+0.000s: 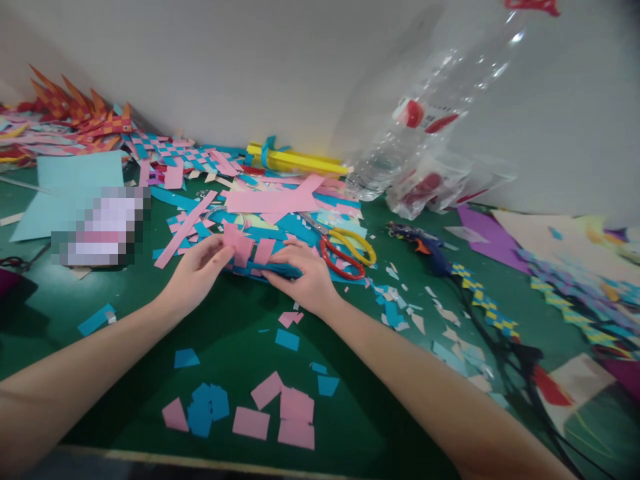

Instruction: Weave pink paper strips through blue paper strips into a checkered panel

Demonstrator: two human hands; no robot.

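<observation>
Between my hands is a piece woven from pink and blue paper strips [263,252], held just above the green table. My left hand [203,267] pinches a pink strip at its left end, thumb and fingers closed. On the other side my right hand [303,275] grips the blue strips, thumb below and fingers on top. Scissors [344,259] with one red and one yellow handle lie right beyond my right hand. Behind the weaving, loose pink strips [270,200] and blue ones are heaped. Part of the woven piece is hidden by my fingers.
Cut pink paper pieces [296,415] and blue pieces [203,408] lie near the table's front edge. A clear plastic bottle [425,113] stands at the back right. To the left are a blurred phone-like object [105,227] and light blue paper [55,177]. Orange woven paper [83,107] lies behind.
</observation>
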